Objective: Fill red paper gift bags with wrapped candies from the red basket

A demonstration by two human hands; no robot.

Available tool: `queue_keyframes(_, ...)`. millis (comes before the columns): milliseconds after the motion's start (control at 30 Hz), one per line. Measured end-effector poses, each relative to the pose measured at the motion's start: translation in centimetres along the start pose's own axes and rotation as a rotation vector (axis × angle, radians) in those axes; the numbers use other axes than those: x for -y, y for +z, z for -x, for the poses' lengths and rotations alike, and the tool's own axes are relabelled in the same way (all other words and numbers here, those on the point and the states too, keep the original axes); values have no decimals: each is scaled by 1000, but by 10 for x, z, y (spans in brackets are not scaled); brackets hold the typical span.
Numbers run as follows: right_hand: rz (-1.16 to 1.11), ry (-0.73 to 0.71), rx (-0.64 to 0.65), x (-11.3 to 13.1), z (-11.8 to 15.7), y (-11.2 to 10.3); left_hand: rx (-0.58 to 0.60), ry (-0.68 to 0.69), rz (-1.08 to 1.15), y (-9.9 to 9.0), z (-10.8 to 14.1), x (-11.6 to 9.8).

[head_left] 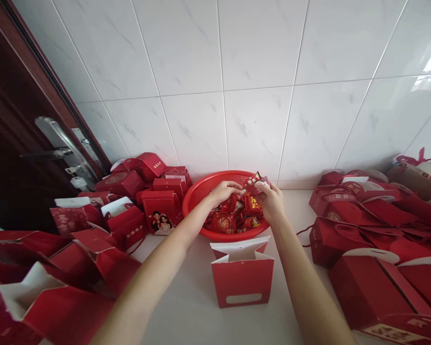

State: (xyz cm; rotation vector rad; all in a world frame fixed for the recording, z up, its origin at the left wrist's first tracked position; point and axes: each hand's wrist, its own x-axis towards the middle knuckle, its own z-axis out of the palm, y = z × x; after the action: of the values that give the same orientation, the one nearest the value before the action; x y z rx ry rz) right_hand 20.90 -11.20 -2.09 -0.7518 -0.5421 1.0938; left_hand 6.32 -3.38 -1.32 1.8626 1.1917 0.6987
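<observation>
A red plastic basket (197, 191) with several wrapped sweets (223, 223) in it stands against the tiled wall. Above its right side, my right hand (272, 201) is closed on small wrapped packets (253, 183). My left hand (225, 191) reaches over the middle of the basket, fingers bent and close together toward the packets; whether anything is between them is too small to tell. In front of the basket, between my forearms, an upright red paper bag (242, 282) has its top open, showing a white inside.
Many red gift boxes and bags (122, 273) crowd the left side, some with open tops. More red boxes (366, 282) lie along the right. A dark door with a metal handle (62, 139) is at the far left. White tiles (255, 129) form the wall behind.
</observation>
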Motion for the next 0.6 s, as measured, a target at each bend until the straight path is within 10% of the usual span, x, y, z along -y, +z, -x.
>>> queue_keyframes(333, -16, -3, 10, -3, -2, -3, -157, 52, -412, -3, 4, 2)
queue_keyframes(600, -4, 15, -19, 1, 0, 1, -99, -235, -701, -9, 11, 1)
